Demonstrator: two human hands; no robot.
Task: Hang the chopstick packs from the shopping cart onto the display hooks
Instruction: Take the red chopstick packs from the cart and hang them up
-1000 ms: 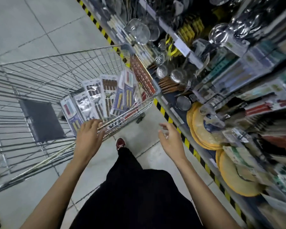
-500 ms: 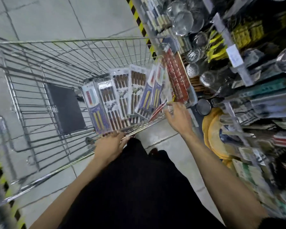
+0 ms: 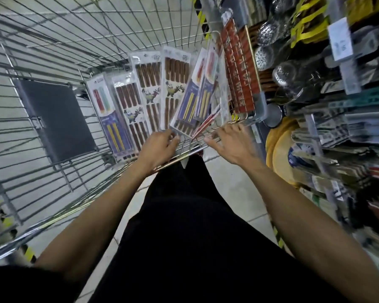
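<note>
Several chopstick packs (image 3: 175, 84) lean fanned out against the near right corner of the wire shopping cart (image 3: 79, 42). Some hold brown sticks with a panda print, others are blue with yellow sticks. My left hand (image 3: 160, 147) reaches over the cart's near rim, and its fingertips touch the lower ends of the middle packs; the back of the hand hides whether they pinch one. My right hand (image 3: 230, 141) hovers over the rim at the cart's corner with its fingers spread, holding nothing. The display shelf (image 3: 346, 119) stands on the right.
A dark flap (image 3: 57, 119) lies in the cart's left part. A red mesh panel (image 3: 241, 73) forms the cart's end wall. The shelf carries metal strainers (image 3: 267, 33), price tags and yellow round boards (image 3: 280, 149). A yellow-black floor stripe runs along the shelf's foot.
My left hand left the cart rim and moved forward to the packs' lower ends. My right hand drew back slightly to the rim at the cart's corner. The view moved closer over the cart.
</note>
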